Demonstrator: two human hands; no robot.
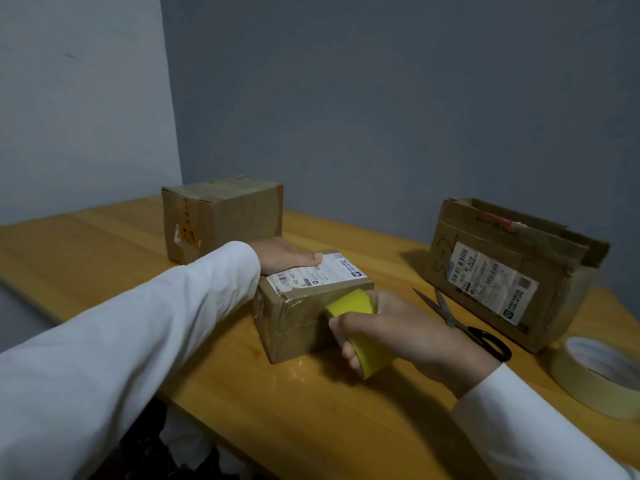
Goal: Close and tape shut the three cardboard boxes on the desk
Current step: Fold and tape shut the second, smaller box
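We see three brown cardboard boxes on an orange-yellow wooden desk: the near box and the right box each carry a white shipping label printed with black barcodes, while the far-left box shows glossy tan tape. The tape roll at the near box is bright yellow, the roll at far right pale cream. The scissors have black handles, both sleeves are white, and the walls are dull blue-grey.

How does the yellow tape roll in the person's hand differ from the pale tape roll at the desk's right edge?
The yellow tape roll is bright yellow; the pale tape roll is cream. The yellow tape roll is gripped by the right hand against the small box; the pale tape roll lies flat on the desk, untouched. The pale tape roll looks wider across. Both are rolls of tape.
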